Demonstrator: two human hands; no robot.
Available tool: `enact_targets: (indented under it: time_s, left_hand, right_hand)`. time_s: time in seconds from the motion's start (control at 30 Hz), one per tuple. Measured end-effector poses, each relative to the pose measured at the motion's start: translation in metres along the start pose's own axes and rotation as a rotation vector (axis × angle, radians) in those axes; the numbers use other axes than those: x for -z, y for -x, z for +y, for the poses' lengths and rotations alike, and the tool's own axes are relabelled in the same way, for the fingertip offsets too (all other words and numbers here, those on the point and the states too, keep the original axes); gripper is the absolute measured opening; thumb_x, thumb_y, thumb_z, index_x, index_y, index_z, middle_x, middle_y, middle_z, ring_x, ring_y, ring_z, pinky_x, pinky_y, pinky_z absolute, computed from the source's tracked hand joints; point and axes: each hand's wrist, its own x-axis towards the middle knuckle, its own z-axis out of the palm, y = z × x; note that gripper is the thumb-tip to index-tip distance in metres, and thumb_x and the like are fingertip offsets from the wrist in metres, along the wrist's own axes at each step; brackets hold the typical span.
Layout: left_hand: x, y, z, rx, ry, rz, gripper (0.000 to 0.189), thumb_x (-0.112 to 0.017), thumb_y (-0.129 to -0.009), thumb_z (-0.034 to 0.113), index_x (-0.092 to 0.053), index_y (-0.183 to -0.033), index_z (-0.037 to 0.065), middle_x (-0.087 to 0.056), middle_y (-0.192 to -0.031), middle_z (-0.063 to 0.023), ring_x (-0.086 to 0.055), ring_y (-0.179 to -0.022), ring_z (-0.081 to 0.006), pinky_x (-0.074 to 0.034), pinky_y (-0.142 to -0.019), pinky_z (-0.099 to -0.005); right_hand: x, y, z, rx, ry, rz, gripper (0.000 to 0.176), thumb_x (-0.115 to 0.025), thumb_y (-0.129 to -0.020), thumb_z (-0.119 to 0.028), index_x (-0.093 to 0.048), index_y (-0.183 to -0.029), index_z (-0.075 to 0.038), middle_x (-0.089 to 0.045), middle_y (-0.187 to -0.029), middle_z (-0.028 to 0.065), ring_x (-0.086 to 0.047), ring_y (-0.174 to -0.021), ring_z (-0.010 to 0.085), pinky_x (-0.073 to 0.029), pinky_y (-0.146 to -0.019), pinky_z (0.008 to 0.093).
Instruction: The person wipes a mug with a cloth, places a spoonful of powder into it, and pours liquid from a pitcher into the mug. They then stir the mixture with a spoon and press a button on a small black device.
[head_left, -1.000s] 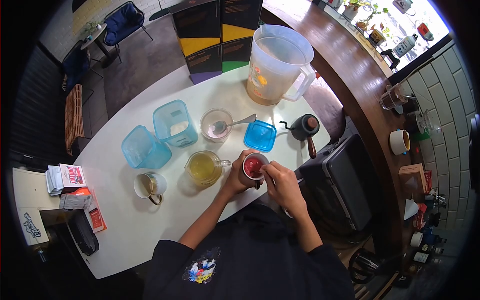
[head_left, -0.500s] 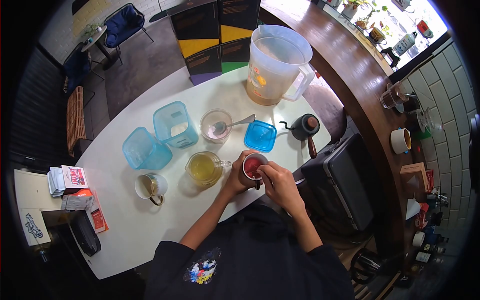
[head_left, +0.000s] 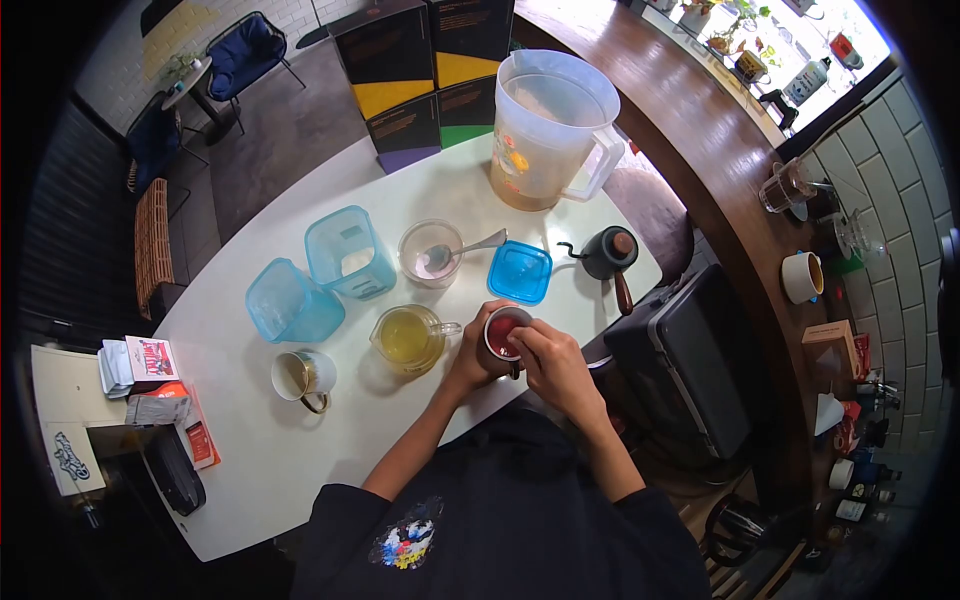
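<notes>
My left hand (head_left: 470, 362) is wrapped round the side of a mug (head_left: 490, 340) with red liquid (head_left: 500, 336) in it. Over the mug's rim, my right hand (head_left: 552, 364) has its fingers pinched together, tips at the liquid; whatever they hold is hidden. To the left stands a glass jug (head_left: 432, 362) of yellow-green liquid. Beyond the mug lie a blue lid (head_left: 519, 272) and a clear bowl (head_left: 410, 238) with a metal spoon (head_left: 480, 243) in it. A small black pot (head_left: 606, 250) with a wooden handle is at the right.
Two blue plastic containers (head_left: 350, 250) stand on the white table (head_left: 250, 440), near a white mug (head_left: 318, 372) with a gold handle. A large pitcher (head_left: 540, 150) is at the far edge, before black boxes (head_left: 385, 60). Packets (head_left: 158, 405) sit at the left; a black case (head_left: 680, 360) is at the right.
My right hand's fingertips have shifted slightly over the mug, and the red surface looks different. My left hand keeps its hold. The view has moved very slightly.
</notes>
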Motion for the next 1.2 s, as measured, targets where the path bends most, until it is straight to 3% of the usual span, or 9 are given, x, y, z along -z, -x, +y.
enact_targets:
  time_s: [0.23, 0.5, 0.93, 1.0, 1.03, 1.07, 1.13, 1.17, 1.2]
  left_hand:
    - [0.0, 0.0, 0.0, -0.016, -0.007, 0.001, 0.08, -0.093, -0.061, 0.019, -0.05, -0.127, 0.005, -0.069, -0.106, -0.0099, -0.068, -0.098, -0.0223, -0.054, -0.087, -0.0342]
    - [0.0, 0.0, 0.0, 0.001, -0.006, 0.005, 0.082, -0.094, -0.061, 0.021, -0.05, -0.128, 0.005, -0.069, -0.106, -0.0096, -0.068, -0.097, -0.0214, -0.054, -0.087, -0.034]
    - [-0.002, -0.001, 0.001, -0.025, -0.055, 0.017, 0.082, -0.095, -0.061, 0.023, -0.051, -0.128, 0.004, -0.069, -0.104, -0.0089, -0.069, -0.096, -0.0209, -0.055, -0.088, -0.0338]
    - [-0.001, -0.001, 0.003, -0.02, -0.064, 0.005, 0.079, -0.094, -0.063, 0.02, -0.05, -0.127, 0.005, -0.068, -0.107, -0.0079, -0.067, -0.098, -0.0193, -0.055, -0.089, -0.0337]
    - [-0.001, -0.001, 0.004, -0.015, -0.071, -0.009, 0.077, -0.094, -0.064, 0.017, -0.05, -0.126, 0.006, -0.066, -0.109, -0.0068, -0.066, -0.101, -0.0177, -0.054, -0.091, -0.0337]
    - [-0.001, -0.001, 0.004, -0.017, -0.074, -0.009, 0.077, -0.094, -0.064, 0.017, -0.05, -0.126, 0.006, -0.066, -0.109, -0.0068, -0.066, -0.101, -0.0177, -0.054, -0.091, -0.0337]
    - [-0.001, -0.001, 0.004, -0.02, -0.097, -0.011, 0.076, -0.093, -0.065, 0.018, -0.05, -0.126, 0.006, -0.066, -0.11, -0.0068, -0.065, -0.102, -0.0178, -0.054, -0.092, -0.0338]
    - [-0.001, -0.001, 0.005, -0.023, -0.1, -0.012, 0.076, -0.093, -0.065, 0.018, -0.05, -0.126, 0.006, -0.066, -0.11, -0.0068, -0.065, -0.102, -0.0178, -0.054, -0.092, -0.0338]
    - [-0.001, 0.0, 0.005, -0.01, -0.08, -0.01, 0.075, -0.093, -0.066, 0.018, -0.05, -0.126, 0.006, -0.066, -0.11, -0.0068, -0.065, -0.102, -0.0178, -0.054, -0.092, -0.0337]
  right_hand:
    - [0.012, 0.003, 0.001, -0.091, 0.107, 0.025, 0.009, -0.063, -0.09, -0.002, -0.067, -0.097, 0.002, -0.062, -0.085, 0.0179, -0.063, -0.074, 0.0391, -0.049, -0.067, 0.0453]
    - [-0.003, 0.0, 0.004, 0.001, -0.038, 0.039, 0.011, -0.064, -0.09, -0.002, -0.068, -0.099, 0.002, -0.062, -0.084, 0.0182, -0.063, -0.074, 0.0395, -0.049, -0.067, 0.0452]
    - [0.024, 0.004, -0.006, -0.046, 0.022, 0.044, 0.009, -0.062, -0.091, -0.004, -0.065, -0.097, 0.002, -0.06, -0.081, 0.0174, -0.062, -0.073, 0.0395, -0.048, -0.065, 0.0472]
    - [0.033, 0.002, -0.014, -0.067, -0.071, 0.158, 0.007, -0.065, -0.09, 0.001, -0.068, -0.096, 0.005, -0.062, -0.08, 0.0172, -0.063, -0.069, 0.0358, -0.048, -0.064, 0.0406]
    - [0.037, 0.002, -0.014, -0.041, -0.109, 0.215, 0.007, -0.065, -0.09, 0.003, -0.068, -0.095, 0.005, -0.061, -0.075, 0.0153, -0.061, -0.062, 0.0279, -0.045, -0.059, 0.035]
    - [0.043, 0.002, -0.015, -0.039, -0.111, 0.218, 0.007, -0.065, -0.09, 0.003, -0.068, -0.095, 0.005, -0.061, -0.075, 0.0153, -0.061, -0.062, 0.0279, -0.045, -0.059, 0.035]
    - [0.056, 0.004, -0.017, -0.127, -0.132, 0.266, 0.008, -0.065, -0.091, 0.002, -0.069, -0.097, 0.005, -0.057, -0.071, 0.0119, -0.055, -0.058, 0.0185, -0.041, -0.056, 0.03]
    - [0.058, 0.006, -0.012, -0.112, -0.176, 0.315, 0.009, -0.063, -0.096, -0.001, -0.069, -0.098, 0.005, -0.054, -0.069, 0.0053, -0.049, -0.059, 0.0098, -0.036, -0.055, 0.0249]
    - [0.061, 0.008, -0.008, -0.11, -0.177, 0.317, 0.009, -0.063, -0.096, -0.001, -0.069, -0.098, 0.005, -0.054, -0.069, 0.0053, -0.049, -0.059, 0.0098, -0.036, -0.055, 0.0249]
